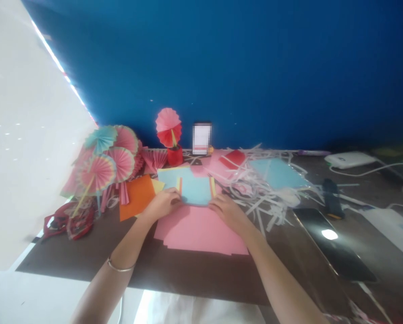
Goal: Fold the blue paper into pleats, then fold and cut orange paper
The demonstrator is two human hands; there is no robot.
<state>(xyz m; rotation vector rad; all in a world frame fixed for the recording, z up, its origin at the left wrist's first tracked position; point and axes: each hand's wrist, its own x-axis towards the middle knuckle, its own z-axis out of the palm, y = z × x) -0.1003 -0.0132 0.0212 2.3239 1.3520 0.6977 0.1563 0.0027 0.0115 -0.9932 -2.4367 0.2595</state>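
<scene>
A light blue sheet of paper (196, 189) with orange and yellow strips along its left and right sides lies in front of me. At its lower left corner, my left hand (167, 202) has its fingers closed on the near edge. My right hand (223, 207) grips the lower right corner in the same way. Underneath are pink paper sheets (201, 229), spread toward me. An orange sheet (137, 195) rests just left of my left hand. The fingertips are partly hidden, and the picture is somewhat blurred.
Folded paper fans (96, 171) crowd the left side above a red object (68, 220). A pink rosette stands in a red pot (175, 155) at the back. White paper strips (262, 193) lie tangled at right, near a phone (334, 245) and a white device (350, 159) with cables.
</scene>
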